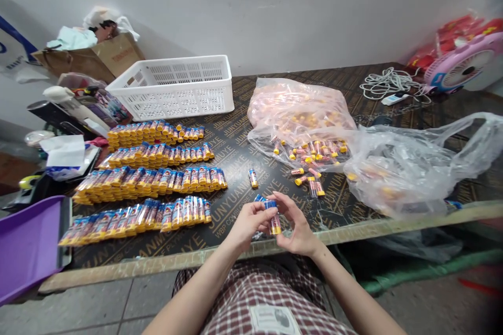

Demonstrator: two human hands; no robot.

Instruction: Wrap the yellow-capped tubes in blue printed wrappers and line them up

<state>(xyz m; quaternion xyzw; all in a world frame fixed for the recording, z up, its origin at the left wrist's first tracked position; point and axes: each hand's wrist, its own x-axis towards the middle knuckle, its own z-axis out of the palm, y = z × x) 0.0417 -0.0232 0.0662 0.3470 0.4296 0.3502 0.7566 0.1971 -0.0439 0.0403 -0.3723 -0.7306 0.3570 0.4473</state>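
Observation:
Near the table's front edge, my left hand (251, 222) pinches a small tube (274, 220) with a blue top and yellow bottom. My right hand (296, 225) is curved around the tube's right side, its thumb and fingers also at the tube. Another blue-topped tube (259, 198) shows just behind my left fingers, partly hidden. A single tube (252, 178) stands apart on the dark table a little farther back. Stacked rows of such tubes (186, 212) fill the left side. To the right, loose yellow-capped tubes (312, 187) lie before an open clear bag (298, 104) full of them.
A white plastic basket (176, 99) is at the back left, beside a brown paper bag (106, 57). A purple dustpan (29, 246) sits far left. Another clear bag (393, 178), white cable (389, 84) and pink fan (458, 65) are on the right.

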